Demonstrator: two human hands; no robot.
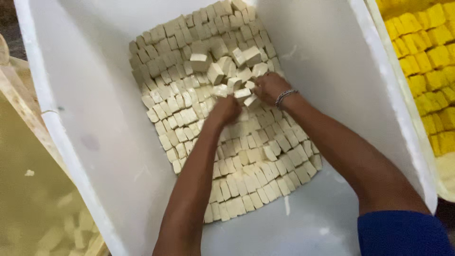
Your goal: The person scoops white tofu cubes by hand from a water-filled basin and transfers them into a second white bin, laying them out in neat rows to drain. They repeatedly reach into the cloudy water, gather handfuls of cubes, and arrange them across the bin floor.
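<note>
Sorting: loose pale cubes (222,71) piled just past both sets of fingertips, on top of the packed rows (246,156).
Left hand (226,109): fingers curled down on the rows; can't tell if it's pinching anything.
Right hand (269,86): pinching a cube (242,93), bracelet (284,96) on the wrist.
Why: probably grabbing strays to slot into gaps.
Surface: white tub (95,118).
Around: yellow cubes (426,61) off to the right.

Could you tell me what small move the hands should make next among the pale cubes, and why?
Probably set one loose cube flat into the packed rows: both the left hand and right hand are at a jumbled heap lying on the neat layer in the white tub.
</note>
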